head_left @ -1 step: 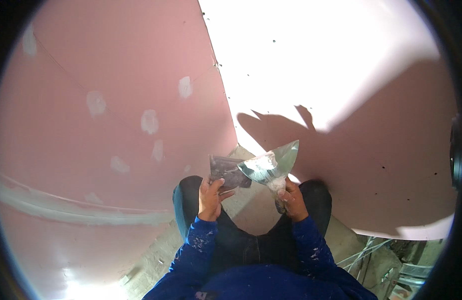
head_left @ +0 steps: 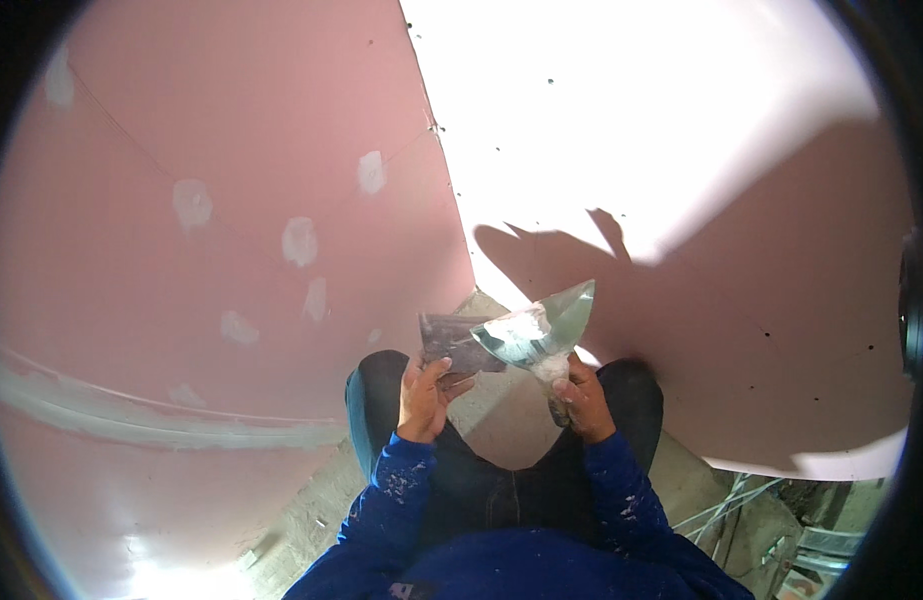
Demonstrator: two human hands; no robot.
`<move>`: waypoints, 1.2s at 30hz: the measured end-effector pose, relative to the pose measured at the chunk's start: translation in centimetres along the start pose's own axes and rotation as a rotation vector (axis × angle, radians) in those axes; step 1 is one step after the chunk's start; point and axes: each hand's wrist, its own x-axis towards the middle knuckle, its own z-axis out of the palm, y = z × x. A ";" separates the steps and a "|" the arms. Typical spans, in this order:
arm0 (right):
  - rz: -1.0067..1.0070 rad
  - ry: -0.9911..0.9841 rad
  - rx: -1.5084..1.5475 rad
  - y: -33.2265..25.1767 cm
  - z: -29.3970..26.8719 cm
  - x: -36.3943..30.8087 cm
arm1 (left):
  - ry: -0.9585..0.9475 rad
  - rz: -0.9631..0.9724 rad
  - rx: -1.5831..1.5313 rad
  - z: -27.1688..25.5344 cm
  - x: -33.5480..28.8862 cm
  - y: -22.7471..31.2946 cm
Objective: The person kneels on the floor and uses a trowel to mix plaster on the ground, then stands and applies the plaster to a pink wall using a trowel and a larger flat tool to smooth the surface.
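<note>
My right hand is closed round the handle of a wide putty knife. White compound covers part of its blade, mostly toward the left side and near the handle. My left hand grips a dark grey, flat-looking rectangular piece by its lower left part, thumb on top; I cannot tell its exact kind. The knife's left blade corner overlaps the right end of this piece, and whether they touch is unclear. Both hands are held above the gap between my bent knees.
Pink plasterboard walls meet in a corner ahead. The left wall has several filled patches and a long filled seam. Strong light and my shadow fall on the right wall. Thin cables lie on the floor at the lower right.
Hardly anything differs. The knife blade has shifted very slightly left, and the dark piece's right end a touch right; both grips are the same.
</note>
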 end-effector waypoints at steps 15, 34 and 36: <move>-0.003 0.073 -0.285 -1.5 0.3 0.0 | -0.362 -0.167 -0.175 0.4 3.0 -0.8; 0.179 0.333 -0.166 0.0 -0.8 -4.0 | 0.279 0.788 0.848 11.1 25.4 -0.2; 0.172 0.310 -0.144 0.1 -0.9 -3.9 | 0.333 0.834 0.832 11.6 25.2 -0.3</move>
